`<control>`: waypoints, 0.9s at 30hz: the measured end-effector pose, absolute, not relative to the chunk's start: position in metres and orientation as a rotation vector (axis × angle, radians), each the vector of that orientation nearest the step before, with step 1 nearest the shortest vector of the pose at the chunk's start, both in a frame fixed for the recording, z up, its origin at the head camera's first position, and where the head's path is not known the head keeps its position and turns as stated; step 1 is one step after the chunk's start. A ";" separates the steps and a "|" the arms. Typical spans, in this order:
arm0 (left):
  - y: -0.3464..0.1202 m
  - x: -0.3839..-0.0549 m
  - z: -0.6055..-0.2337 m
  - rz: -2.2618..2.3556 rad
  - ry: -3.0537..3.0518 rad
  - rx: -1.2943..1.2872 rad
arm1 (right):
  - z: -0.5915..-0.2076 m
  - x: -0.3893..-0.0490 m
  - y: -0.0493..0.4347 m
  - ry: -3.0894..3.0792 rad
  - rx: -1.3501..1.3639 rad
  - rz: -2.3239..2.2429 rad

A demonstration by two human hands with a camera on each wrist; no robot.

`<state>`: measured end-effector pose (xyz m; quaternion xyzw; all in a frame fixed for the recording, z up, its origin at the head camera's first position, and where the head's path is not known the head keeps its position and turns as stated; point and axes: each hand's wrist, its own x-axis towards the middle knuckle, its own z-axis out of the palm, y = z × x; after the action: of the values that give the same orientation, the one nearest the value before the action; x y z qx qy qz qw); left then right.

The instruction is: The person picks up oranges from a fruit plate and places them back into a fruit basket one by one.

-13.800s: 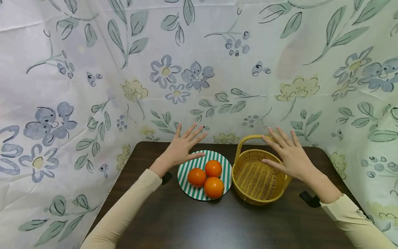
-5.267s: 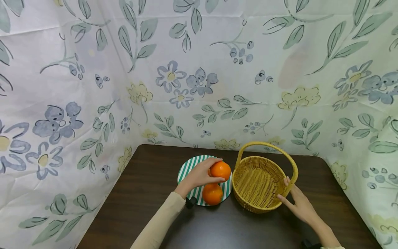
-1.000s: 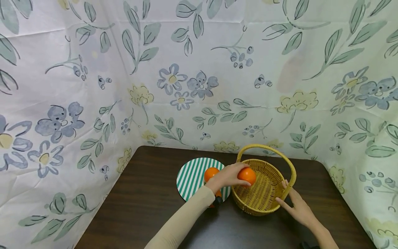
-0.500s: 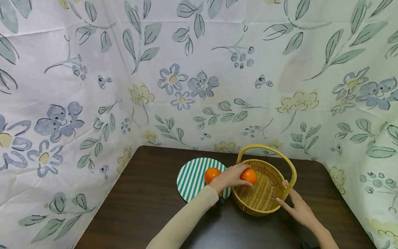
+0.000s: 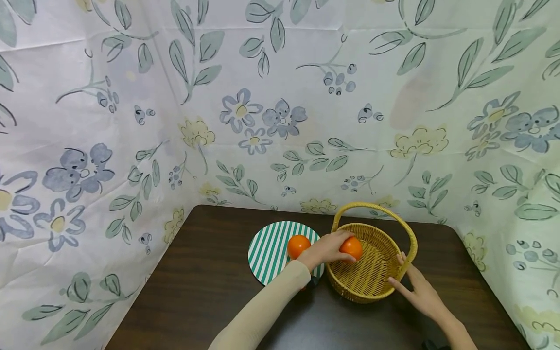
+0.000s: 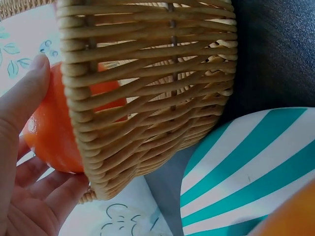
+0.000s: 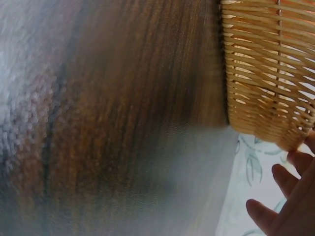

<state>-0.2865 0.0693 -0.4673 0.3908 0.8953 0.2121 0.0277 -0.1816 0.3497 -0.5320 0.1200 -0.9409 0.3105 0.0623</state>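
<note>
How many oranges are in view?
3: one orange in the left hand, at the rim of the basket; a second orange on the striped plate; a third orange mostly hidden by the left sleeve, only a sliver showing.

One orange (image 5: pixel 351 248) off the plate (image 5: pixel 268 250), now partly inside the basket (image 5: pixel 364 279)

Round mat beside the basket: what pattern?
Green and white stripes; the mat shows best in the head view.

Your dark wooden table (image 5: pixel 210 272)
On it you have a green-and-white striped disc (image 5: pixel 267 250) and, just beside, a yellow wicker basket (image 5: pixel 367 277).
</note>
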 end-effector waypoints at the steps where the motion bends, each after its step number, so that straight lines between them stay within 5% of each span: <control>1: 0.070 -0.287 -0.468 0.652 2.766 1.207 | -0.532 -0.182 0.349 -2.842 0.363 0.940; 27: 0.082 -0.297 -0.483 0.704 2.730 1.143 | -0.535 -0.184 0.351 -2.846 0.361 0.944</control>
<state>-0.2972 0.0821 -0.4825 0.3753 0.8962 0.2311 0.0498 -0.1843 0.3512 -0.5349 0.1194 -0.9406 0.3120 0.0609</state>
